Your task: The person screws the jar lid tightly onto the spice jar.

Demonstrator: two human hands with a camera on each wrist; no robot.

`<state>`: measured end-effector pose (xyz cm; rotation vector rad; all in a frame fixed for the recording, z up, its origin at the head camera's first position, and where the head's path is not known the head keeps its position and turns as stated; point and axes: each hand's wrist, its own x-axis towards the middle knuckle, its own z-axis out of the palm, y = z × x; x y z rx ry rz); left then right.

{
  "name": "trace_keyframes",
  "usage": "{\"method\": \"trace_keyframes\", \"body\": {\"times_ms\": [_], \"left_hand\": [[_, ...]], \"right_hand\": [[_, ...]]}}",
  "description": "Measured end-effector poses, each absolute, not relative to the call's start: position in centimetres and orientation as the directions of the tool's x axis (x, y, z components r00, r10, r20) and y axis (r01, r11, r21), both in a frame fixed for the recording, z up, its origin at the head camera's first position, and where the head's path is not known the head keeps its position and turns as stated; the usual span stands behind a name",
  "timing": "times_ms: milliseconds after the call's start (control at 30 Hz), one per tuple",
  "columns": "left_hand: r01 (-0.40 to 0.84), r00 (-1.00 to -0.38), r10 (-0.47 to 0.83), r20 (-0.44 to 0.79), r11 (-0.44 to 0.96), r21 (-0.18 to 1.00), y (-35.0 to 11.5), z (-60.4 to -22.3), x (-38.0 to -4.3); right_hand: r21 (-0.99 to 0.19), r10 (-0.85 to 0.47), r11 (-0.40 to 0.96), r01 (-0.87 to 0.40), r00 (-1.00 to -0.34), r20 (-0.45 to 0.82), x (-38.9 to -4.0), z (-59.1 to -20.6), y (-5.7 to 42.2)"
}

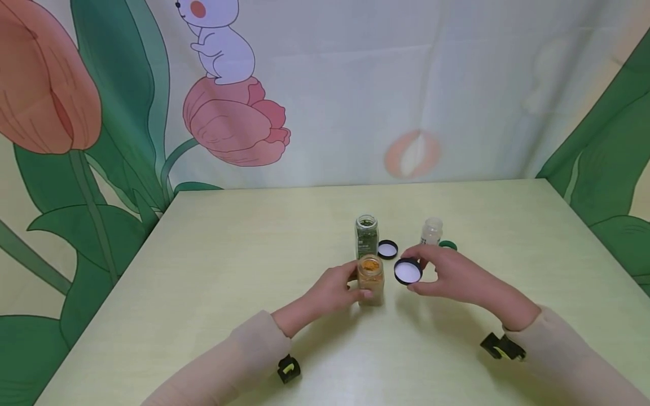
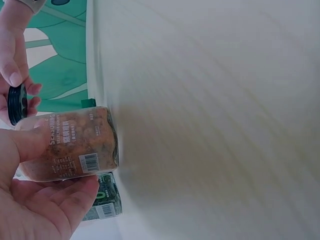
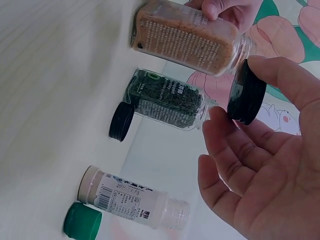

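A: What's the L hand got?

B: The orange-spice jar: thumb across its near side, fingers curled round behind. Jar's upright, mouth uncovered. Whether its base touches the tbl., can't tell. Label reads "SEASONING" in the L wrist view.

A: And the R hand?

B: Just right of the orange-spice jar, pinching a held black lid b/w thumb & fingertips, apart from the jar's mouth. Lid's white inside shows in the head view.

A: Other stuff, rel. to that jar?

B: Herb jar, dk. green contents, uncapped, stands just beyond it. 2nd black lid lies beyond & a bit right of it, white inside up. Clear bottle, labelled, also uncapped, is farther right & beyond; green cap sits farther right still, partly hidden by the R hand.

A: Background?

B: Printed cloth, well beyond the orange-spice jar, w/ tulips & a white cartoon animal up left of it.
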<state>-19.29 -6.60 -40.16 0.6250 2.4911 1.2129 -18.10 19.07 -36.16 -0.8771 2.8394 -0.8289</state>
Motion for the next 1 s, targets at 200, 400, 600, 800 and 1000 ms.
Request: {"method": "trace_keyframes", "body": {"times_ms": [200,400,600,800,1000], "left_hand": [[0.248,-0.860,0.504,-0.081,0.550,0.798,-6.6,-40.2,-19.3],[0.243,-0.862,0.500,-0.084,0.552,0.797,-6.6,-40.4,-19.3],[0.239,-0.864,0.497,-0.082,0.547,0.802,-6.6,-40.5,-19.3],[0.245,-0.862,0.502,-0.073,0.537,0.807,-6.6,-40.5,-19.4],[0.253,-0.860,0.507,-0.066,0.534,0.807,-6.6,-40.5,-19.3]], "right_hand": [[-0.513,-0.554,0.681,-0.523,-0.826,0.106,-18.2,-36.0,18.9],[-0.513,-0.560,0.682,-0.521,-0.824,0.091,-18.5,-36.0,18.6],[-0.508,-0.563,0.684,-0.524,-0.822,0.090,-18.6,-35.8,18.2],[-0.511,-0.566,0.677,-0.530,-0.818,0.099,-18.8,-35.7,17.9],[-0.509,-0.565,0.684,-0.523,-0.821,0.084,-18.9,-35.8,17.7]]}}
